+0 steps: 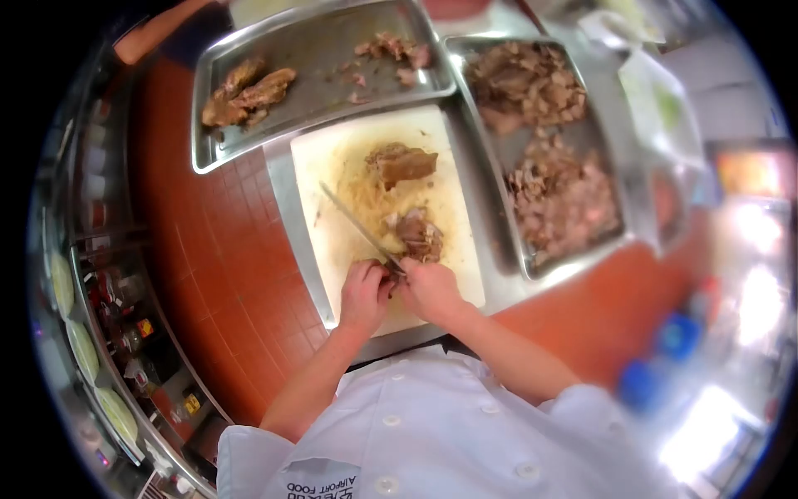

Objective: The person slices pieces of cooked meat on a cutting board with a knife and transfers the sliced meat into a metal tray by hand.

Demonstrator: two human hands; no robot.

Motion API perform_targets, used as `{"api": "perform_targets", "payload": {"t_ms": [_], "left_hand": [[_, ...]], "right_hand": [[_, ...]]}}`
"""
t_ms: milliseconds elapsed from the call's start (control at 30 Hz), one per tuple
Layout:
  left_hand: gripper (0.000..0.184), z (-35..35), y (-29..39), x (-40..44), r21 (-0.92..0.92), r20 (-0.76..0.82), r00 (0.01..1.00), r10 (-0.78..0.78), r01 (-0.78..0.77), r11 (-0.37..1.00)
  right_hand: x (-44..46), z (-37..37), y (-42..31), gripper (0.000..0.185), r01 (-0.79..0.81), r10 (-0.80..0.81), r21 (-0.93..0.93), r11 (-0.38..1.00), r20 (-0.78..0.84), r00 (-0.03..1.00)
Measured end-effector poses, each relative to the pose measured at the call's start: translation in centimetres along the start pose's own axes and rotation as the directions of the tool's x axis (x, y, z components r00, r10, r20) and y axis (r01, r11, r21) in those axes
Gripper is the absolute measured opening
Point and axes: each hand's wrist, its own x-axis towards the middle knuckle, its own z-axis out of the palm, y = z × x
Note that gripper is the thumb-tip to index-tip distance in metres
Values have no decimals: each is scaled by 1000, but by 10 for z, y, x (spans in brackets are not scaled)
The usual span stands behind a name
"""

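Brown, ragged cooked-meat chunk [421,236] lies just fwd of R hand [430,291] (nearer), which grips long-bladed metal knife [357,221] angled fwd-L; L hand [362,295] curled, pinch unclear.

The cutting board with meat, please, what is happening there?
A person holds a knife in the right hand over the cutting board; the left hand is close beside it. Meat lies on the board. One tray holds larger pieces and scraps, the other tray heaps of small pieces.
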Motion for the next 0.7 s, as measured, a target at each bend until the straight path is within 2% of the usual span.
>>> {"api": "perform_targets", "payload": {"t_ms": [33,133,200,333,433,533,633,700], "left_hand": [[20,1,0,1,-3,-15,1000,6,-6,1000],[21,1,1,-2,-34,-82,996,29,-32,999],[23,4,-3,-4,-44,-68,998,7,-10,999],[22,-1,5,1,8,-41,998,-46,47,999],[22,3,0,1,-19,-59,998,-1,0,1000],[22,4,2,-1,-21,-71,997,-17,16,1000],[22,6,-3,-3,-3,-51,999,-4,4,1000],[25,4,0,-7,3,-54,998,14,-14,1000]], "right_hand": [[1,-7,4,12,1,0,38,999,-26,1000],[-29,-37,-1,13,-51,55,-37,998,100,993],[-53,-49,-3,11,-37,41,-31,999,150,988],[-75,-47,-1,13,-34,41,-41,999,176,983],[-55,-27,1,14,-32,46,-66,997,216,975],[-21,-11,-5,11,1,4,-36,999,145,989],[6,0,-10,10,20,-20,0,1000,0,1000],[3,-8,-4,12,-31,31,52,998,-1,1000]]}}
